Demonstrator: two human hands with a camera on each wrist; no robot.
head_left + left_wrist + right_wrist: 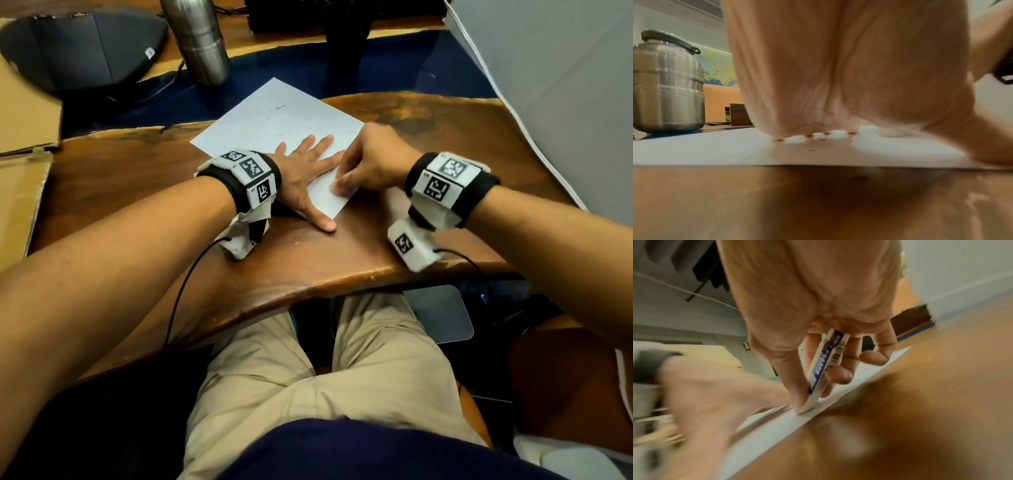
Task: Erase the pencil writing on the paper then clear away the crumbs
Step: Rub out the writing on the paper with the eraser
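A white sheet of paper [274, 120] lies turned at an angle on the wooden desk [137, 178], with faint pencil marks and dark specks near its far half. My left hand [308, 171] lies flat on the sheet, fingers straight and spread, thumb on the wood. My right hand [363, 164] pinches a white eraser [824, 369] in a blue and white sleeve. Its bare end presses the paper [777, 426] close to the near right edge. In the left wrist view the palm [838, 73] rests on the paper [715, 151].
A steel bottle [198, 37] stands behind the sheet on the dark blue strip of the desk. A dark grey object [85, 48] sits far left, cardboard [24, 113] at the left edge, a white panel [555, 85] at the right.
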